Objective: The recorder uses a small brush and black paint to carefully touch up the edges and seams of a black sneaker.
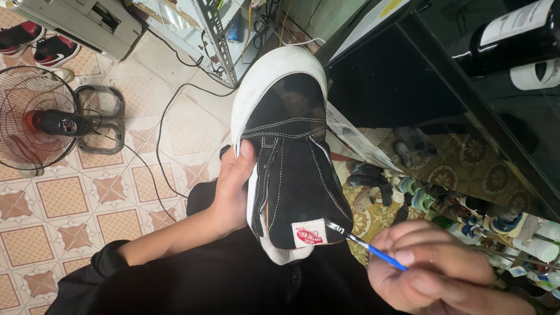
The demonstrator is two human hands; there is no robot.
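Your left hand (233, 186) wraps side of black canvas shoe with white rubber sole (291, 151), held mid-air over lap. Your right hand (431, 268) pinches thin blue-handled brush (367, 245), bristle tip touching shoe's heel tab.

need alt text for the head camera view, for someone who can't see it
Seen from above, a person's left hand holds up a black canvas shoe with a white rubber sole, while the right hand touches a thin blue-handled brush to the shoe's tongue by its red and white label. Below lie a patterned tile floor, a floor fan and small paint bottles.
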